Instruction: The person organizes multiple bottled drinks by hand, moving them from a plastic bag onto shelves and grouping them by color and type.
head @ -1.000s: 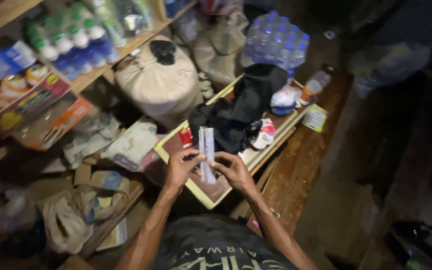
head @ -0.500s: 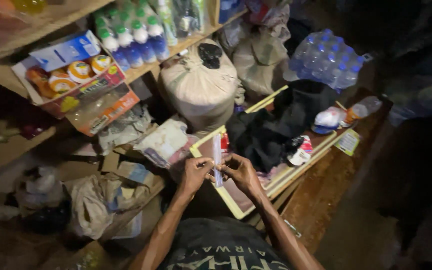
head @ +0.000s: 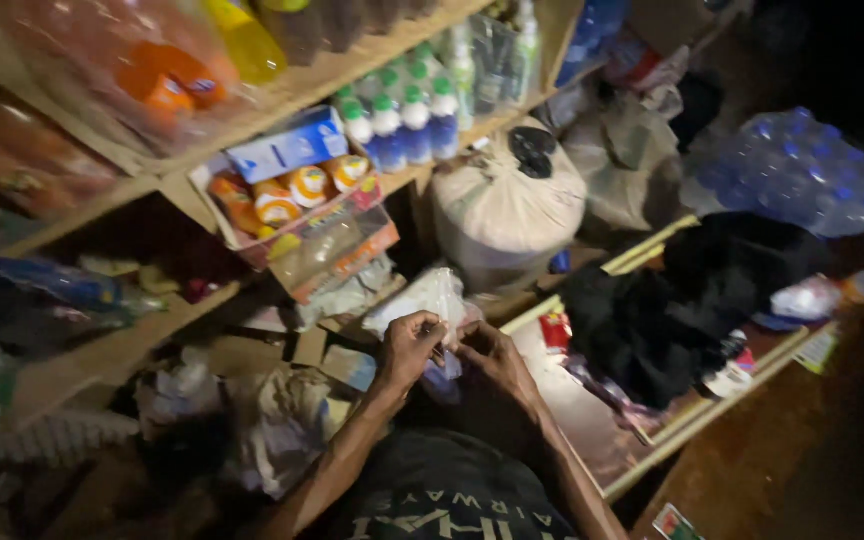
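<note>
Both hands have drawn closer, left hand (head: 410, 347) and right hand (head: 492, 358) fingers pinching a clear bag (head: 422, 300) (crumpled).

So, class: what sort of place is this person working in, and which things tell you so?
Most likely a small shop or stockroom: wooden shelves with rows of green-capped bottles, a shrink-wrapped pack of water bottles and a tied sack.

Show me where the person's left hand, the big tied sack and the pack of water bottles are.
left hand (head: 407, 347), head view, on the back of the hand.
big tied sack (head: 507, 215), head view, on its pale bulging side.
pack of water bottles (head: 792, 170), head view, on the blue wrapped bottles.
</note>
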